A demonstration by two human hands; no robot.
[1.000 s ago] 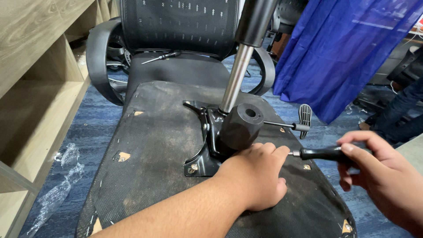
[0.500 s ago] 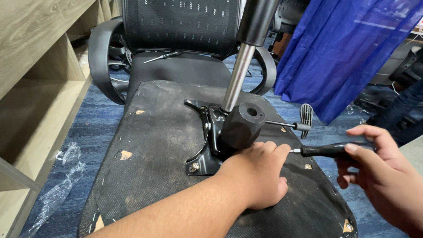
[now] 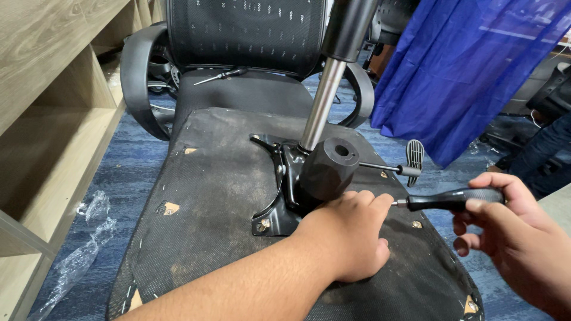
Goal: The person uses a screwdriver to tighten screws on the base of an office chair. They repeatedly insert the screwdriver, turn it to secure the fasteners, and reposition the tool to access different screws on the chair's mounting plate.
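Note:
An upturned office chair seat (image 3: 214,196) lies bottom-up, its dusty black fabric facing me. A black metal tilt mechanism (image 3: 285,190) is bolted to it, with a round black knob (image 3: 327,169) and a chrome gas cylinder (image 3: 321,101) rising from it. My left hand (image 3: 351,238) rests knuckles-up on the seat beside the mechanism, fingers curled against the plate. My right hand (image 3: 505,238) grips the black handle of a screwdriver (image 3: 446,199), whose tip points left and disappears behind my left fingers. A lever paddle (image 3: 414,153) sticks out to the right.
A second black mesh chair (image 3: 238,53) stands behind, with a small screwdriver (image 3: 220,75) on its seat. Wooden shelving (image 3: 53,119) runs along the left. Crumpled clear plastic (image 3: 89,238) lies on the blue carpet. A blue cloth (image 3: 470,65) hangs at the right.
My right hand has turned slightly on the screwdriver handle. My left hand stays in the same place by the mechanism.

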